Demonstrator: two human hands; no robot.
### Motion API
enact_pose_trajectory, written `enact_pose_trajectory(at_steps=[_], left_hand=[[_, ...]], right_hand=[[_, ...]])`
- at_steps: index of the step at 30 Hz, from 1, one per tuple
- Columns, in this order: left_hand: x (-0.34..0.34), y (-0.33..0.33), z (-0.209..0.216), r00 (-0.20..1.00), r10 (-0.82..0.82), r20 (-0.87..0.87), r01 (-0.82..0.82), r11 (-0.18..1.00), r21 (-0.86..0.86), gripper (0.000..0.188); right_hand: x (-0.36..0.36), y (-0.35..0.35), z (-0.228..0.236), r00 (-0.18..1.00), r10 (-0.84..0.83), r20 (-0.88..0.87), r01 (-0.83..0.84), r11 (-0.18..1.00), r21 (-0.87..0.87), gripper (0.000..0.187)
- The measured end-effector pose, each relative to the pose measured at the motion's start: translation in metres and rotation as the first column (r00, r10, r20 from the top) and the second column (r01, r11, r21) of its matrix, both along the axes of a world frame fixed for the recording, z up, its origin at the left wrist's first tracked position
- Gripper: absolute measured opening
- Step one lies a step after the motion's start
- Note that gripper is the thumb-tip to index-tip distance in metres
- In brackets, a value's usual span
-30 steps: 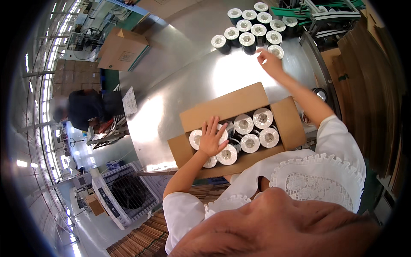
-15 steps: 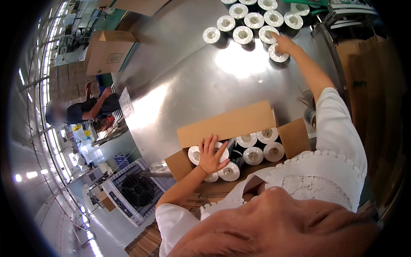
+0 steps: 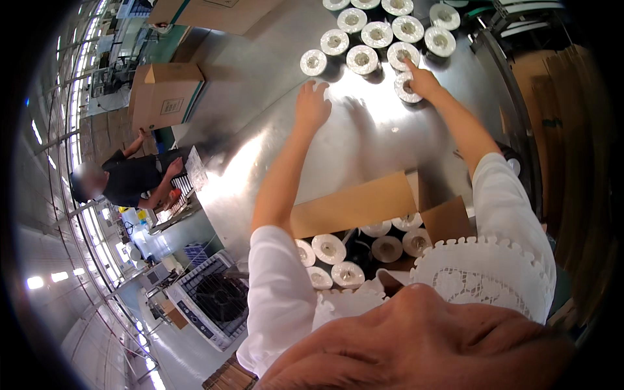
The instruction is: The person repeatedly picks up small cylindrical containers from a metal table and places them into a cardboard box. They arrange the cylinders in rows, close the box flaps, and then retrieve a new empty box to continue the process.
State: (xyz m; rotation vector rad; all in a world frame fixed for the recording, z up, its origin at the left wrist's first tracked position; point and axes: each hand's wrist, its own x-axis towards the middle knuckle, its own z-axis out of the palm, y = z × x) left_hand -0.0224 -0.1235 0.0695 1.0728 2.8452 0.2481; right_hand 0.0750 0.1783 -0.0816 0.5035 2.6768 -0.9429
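Left hand [image 3: 313, 103]: held over the bench [image 3: 237, 88], fingers loosely bent and spread, gripping nothing; just short of the leftmost roll [image 3: 313, 62] on the bench, with a narrow gap between.
Right hand [image 3: 424, 82]: reaching farther right at nearly the same depth, with partly curled fingers; laid over the nearest roll [image 3: 402, 89], index finger stretched onto the top of the neighboring roll [image 3: 395, 53]; cannot tell whether gripping either one firmly.
White-topped rolls [image 3: 377, 31]: standing upright in a loose cluster beyond both hands, about a dozen in view, dark-sided, with a round core at the center of each top; cut off at the upper edge.
Carton [image 3: 354, 205]: set on the near side of both hands, close to the chest, with raised brown flaps; holding eight visible packed rolls [image 3: 348, 275], four toward the left and four toward the right, with a dark gap between.
Left of the left hand: a large brown box [image 3: 170, 97] and, farther out, a person in dark clothes [image 3: 133, 181], with arms bent.
Right of the right hand: tall brown cardboard sheets [image 3: 562, 149], stacked on edge.
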Motion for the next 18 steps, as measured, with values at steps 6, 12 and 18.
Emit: enact_pose_trajectory(at_steps=[6, 12, 18], left_hand=[[-0.07, 0.021, -0.086, 0.99, 0.109, -0.088, -0.112, 0.993, -0.034, 0.037], [-0.087, 0.044, -0.11, 0.997, 0.073, -0.022, -0.075, 0.995, -0.07, 0.026], [-0.054, 0.104, -0.096, 0.88, 0.47, 0.072, -0.461, 0.88, -0.115, 0.049]], right_hand=[[0.007, -0.011, 0.011, 0.998, -0.017, -0.063, 0.021, 0.998, 0.058, 0.077], [0.01, -0.014, 0.009, 0.997, -0.039, -0.064, 0.045, 0.993, 0.105, 0.072], [0.013, -0.017, -0.002, 0.992, -0.067, -0.103, 0.082, 0.986, 0.145, 0.068]])
